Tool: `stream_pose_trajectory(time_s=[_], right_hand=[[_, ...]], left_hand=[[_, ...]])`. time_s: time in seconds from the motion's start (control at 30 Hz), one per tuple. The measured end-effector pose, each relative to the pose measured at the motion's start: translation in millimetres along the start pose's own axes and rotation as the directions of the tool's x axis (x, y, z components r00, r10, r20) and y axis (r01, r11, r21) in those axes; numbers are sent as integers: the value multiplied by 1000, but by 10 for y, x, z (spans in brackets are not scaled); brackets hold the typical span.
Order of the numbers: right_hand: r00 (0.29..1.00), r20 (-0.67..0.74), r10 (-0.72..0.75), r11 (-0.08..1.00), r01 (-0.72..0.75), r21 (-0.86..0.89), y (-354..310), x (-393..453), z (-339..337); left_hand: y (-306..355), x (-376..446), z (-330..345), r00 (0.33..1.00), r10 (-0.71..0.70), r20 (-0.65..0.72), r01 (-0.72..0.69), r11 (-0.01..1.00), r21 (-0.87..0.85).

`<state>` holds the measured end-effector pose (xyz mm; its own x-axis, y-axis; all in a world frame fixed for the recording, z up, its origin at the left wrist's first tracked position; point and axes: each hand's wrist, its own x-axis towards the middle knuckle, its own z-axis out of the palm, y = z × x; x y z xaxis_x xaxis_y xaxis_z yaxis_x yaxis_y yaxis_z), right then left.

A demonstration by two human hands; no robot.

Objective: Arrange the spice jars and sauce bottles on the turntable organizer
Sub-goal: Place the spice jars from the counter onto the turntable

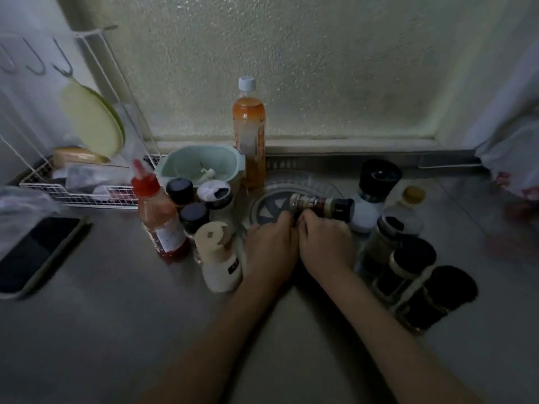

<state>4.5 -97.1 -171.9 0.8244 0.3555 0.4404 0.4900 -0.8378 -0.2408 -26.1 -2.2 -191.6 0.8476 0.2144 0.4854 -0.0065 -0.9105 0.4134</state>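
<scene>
A clear round turntable (303, 182) with a grey centre disc lies on the counter below the window. Over it a spice jar (320, 203) with a black cap is held on its side, cap to the right. My right hand (326, 240) grips it from below; my left hand (272, 243) touches its left end, both at the turntable's near rim. On the left stand a red squeeze bottle (160, 217), a white squeeze bottle (217, 258) and small dark-capped jars (194, 215). A tall orange bottle (249, 132) stands behind. Several black-capped jars (408, 258) stand on the right.
A pale green bowl (201, 164) sits behind the left jars. A white wire rack (87, 170) with a plate fills the far left. A phone (38, 252) lies on the counter's left. A black-and-white grinder (373, 193) and a small yellow-capped bottle (412, 196) stand to the right.
</scene>
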Motion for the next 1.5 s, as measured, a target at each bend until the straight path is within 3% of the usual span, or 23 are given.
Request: stream_pose_trajectory(time_s=[0.23, 0.4, 0.47, 0.53, 0.6, 0.7, 0.87, 0.97, 1.03, 1.13, 1.2, 1.27, 1.33, 1.4, 1.5], right_hand=[[994, 22, 105, 992, -107, 73, -166, -369, -172], [996, -66, 65, 990, -56, 129, -263, -692, -361], [981, -192, 17, 997, -2, 76, -270, -729, -430], [975, -223, -4, 995, -17, -93, -231, -696, -452], [987, -140, 74, 970, -104, -221, -193, -641, -470], [984, -68, 168, 952, -179, -248, -171, -582, -456], [991, 55, 119, 910, -86, -406, -97, -322, -564], [985, 169, 40, 897, 39, -441, -30, -198, -664], [967, 254, -27, 927, 119, -356, -26, -123, -716], [948, 306, -91, 996, 82, 40, -63, -39, -753], [958, 265, -109, 961, 34, 273, -104, -47, -770], [994, 103, -45, 916, -1, 401, -106, -115, -804], [984, -177, 31, 956, 22, 292, -53, -214, -850], [923, -374, 88, 989, -36, 143, 17, -310, -887], [898, -351, 267, 963, -239, 123, 87, -427, -887]], left_hand=[[125, -436, -231, 996, 80, -45, -78, 996, 45], [204, -702, -406, 995, 33, -91, -37, 999, -38], [188, -720, -450, 998, 20, -60, -24, 998, -64], [173, -728, -460, 999, -3, -35, 1, 997, -79], [168, -710, -463, 998, -10, -63, 5, 996, -87], [160, -663, -471, 998, -11, -64, 4, 994, -108], [117, -579, -490, 995, -56, -79, 38, 978, -206], [84, -512, -466, 999, -51, 18, 53, 987, -150], [93, -397, -450, 993, 18, 115, -8, 996, -89], [121, -179, -378, 971, 56, 231, -38, 996, -79], [104, -103, -339, 985, 41, 169, 3, 967, -253], [44, -99, -337, 991, -30, 131, 78, 920, -384], [13, -92, -366, 974, -121, 190, 207, 816, -540], [6, -75, -400, 956, -150, 251, 278, 732, -622], [32, -81, -419, 957, -134, 257, 271, 726, -632]])
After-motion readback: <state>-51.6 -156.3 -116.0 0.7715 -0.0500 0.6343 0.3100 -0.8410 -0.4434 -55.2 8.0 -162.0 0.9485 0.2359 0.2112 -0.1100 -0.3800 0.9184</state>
